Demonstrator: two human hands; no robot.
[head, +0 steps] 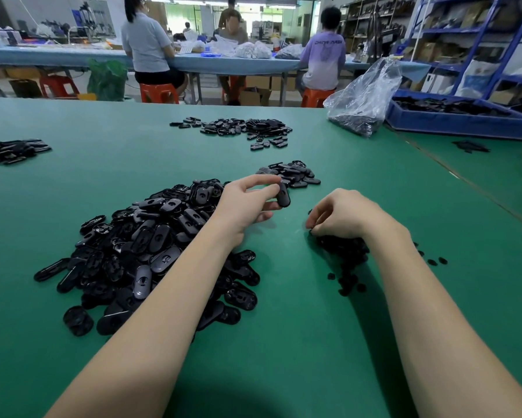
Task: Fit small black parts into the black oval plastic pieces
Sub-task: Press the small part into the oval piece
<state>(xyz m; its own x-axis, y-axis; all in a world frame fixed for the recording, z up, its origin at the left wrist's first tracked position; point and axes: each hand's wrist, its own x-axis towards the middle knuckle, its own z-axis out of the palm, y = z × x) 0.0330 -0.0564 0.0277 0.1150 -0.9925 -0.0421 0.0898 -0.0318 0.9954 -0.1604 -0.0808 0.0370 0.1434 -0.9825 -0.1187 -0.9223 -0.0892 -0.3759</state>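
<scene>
Left hand fingers: the left hand (247, 203) has its thumb and curled fingers (264, 180) pinched round one black oval plastic piece (283, 194), held nearly on end, clear of the green table (283, 327).
Right hand fingers: the right hand (344, 214) is curled knuckles-up, its fingertips (311, 223) down at the top of the small heap of small black round parts (344, 251); whether a part is already pinched I cannot tell, as the fingertips hide it.
Step in hand: judged from this, picking one small part to bring to the held oval piece.
Doing it well: take a single part, not a clump; turn the oval piece so its recess faces up toward the right hand; bring the two together over bare table between the heaps, so a dropped part is easy to find.
Seating: press squarely with a fingertip until the part sits flush; a tilted part would probably pop out.
Unfilled stock: the big loose pile of black oval pieces (151, 251) lies under and beside the left forearm, well within reach.
Likely finished pile: a smaller cluster of oval pieces (296, 173) sits just beyond the left hand; setting done pieces there keeps them apart from the stock.
Strays: a few loose small parts (436, 261) lie right of the right forearm.
Farther out: another spread of oval pieces (247, 128), a clear plastic bag (365, 92) and a blue plastic tray (458, 122).
</scene>
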